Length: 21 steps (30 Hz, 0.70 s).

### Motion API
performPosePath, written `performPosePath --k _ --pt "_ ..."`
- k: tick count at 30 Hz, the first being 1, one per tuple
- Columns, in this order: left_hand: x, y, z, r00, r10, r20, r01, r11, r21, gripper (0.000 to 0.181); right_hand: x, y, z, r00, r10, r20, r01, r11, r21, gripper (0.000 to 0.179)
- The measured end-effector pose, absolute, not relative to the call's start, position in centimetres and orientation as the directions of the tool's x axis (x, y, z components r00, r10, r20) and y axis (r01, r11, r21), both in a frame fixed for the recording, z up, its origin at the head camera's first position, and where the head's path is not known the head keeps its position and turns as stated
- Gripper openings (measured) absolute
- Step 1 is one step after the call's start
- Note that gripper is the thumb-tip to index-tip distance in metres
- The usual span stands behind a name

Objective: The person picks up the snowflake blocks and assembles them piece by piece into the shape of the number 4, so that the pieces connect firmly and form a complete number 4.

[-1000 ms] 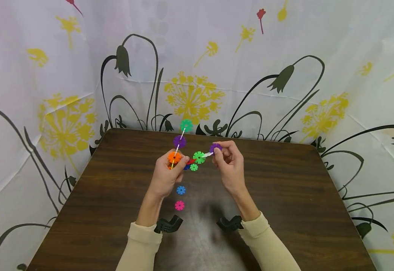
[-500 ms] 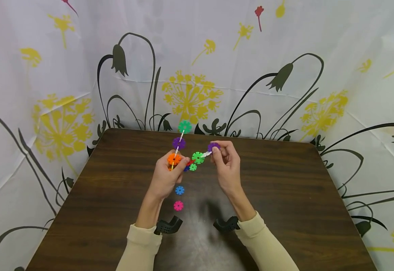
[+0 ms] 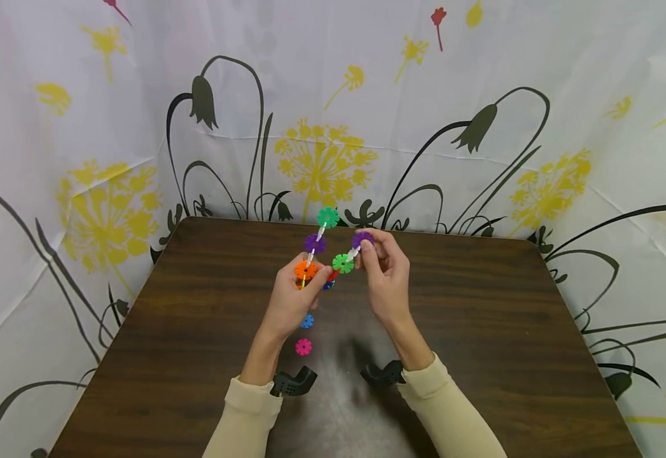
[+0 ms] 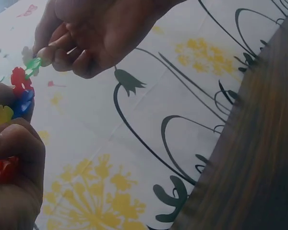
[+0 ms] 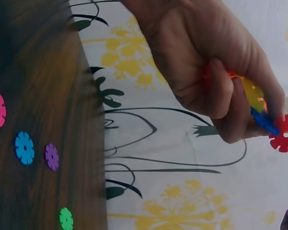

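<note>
A chain of interlocking notched plastic discs hangs between both hands above the table. My left hand [image 3: 294, 299] pinches it near the orange disc [image 3: 306, 270]; from there a purple disc and a teal disc [image 3: 328, 217] reach up, joined by white discs seen edge-on. The right hand [image 3: 388, 280] pinches the purple disc [image 3: 362, 240] at the other end, which a white disc links to a green disc [image 3: 343, 263]. Between the hands, a red disc [image 5: 284, 135], a blue disc [image 4: 24, 103] and a yellow disc [image 4: 2, 115] show in the wrist views. Left fingers partly cover these joints.
On the dark wooden table [image 3: 481, 331] lie loose discs: pink [image 3: 303, 346], blue [image 3: 307, 321], purple [image 5: 51, 156] and green [image 5: 66, 219]. A flower-printed curtain [image 3: 333, 95] stands behind and at both sides of the table. Each wrist bears a black camera mount [image 3: 294, 383].
My left hand has shifted slightly right and turned, swinging the teal end rightward and nearer the right hand's purple disc. The loose green disc is now hidden in the head view.
</note>
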<state>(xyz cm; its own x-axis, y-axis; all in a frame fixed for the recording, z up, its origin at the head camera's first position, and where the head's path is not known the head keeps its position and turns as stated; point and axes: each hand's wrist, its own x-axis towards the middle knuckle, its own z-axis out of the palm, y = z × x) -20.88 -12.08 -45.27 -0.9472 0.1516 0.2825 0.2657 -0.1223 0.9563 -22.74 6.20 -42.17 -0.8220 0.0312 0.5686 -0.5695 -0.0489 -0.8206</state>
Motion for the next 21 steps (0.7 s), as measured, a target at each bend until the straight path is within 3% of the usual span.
performPosePath --k 5,9,21 --pt "-20.9 -12.1 -45.2 -0.934 0.126 0.335 0.321 -0.124 0.939 0.013 -22.4 6.2 -41.7 -0.817 0.007 0.576 -0.576 -0.027 -0.817 0.024" --pt "-20.7 -12.2 -45.1 -0.926 0.107 0.363 0.354 -0.094 0.931 0.023 -22.4 6.2 -41.3 -0.815 -0.035 0.578 -0.578 -0.024 -0.816 0.022" --pt "-20.6 -12.5 -44.4 -0.923 0.211 0.322 0.303 -0.118 0.946 0.023 -22.5 6.6 -40.9 -0.814 -0.133 0.566 -0.571 0.001 -0.821 0.02"
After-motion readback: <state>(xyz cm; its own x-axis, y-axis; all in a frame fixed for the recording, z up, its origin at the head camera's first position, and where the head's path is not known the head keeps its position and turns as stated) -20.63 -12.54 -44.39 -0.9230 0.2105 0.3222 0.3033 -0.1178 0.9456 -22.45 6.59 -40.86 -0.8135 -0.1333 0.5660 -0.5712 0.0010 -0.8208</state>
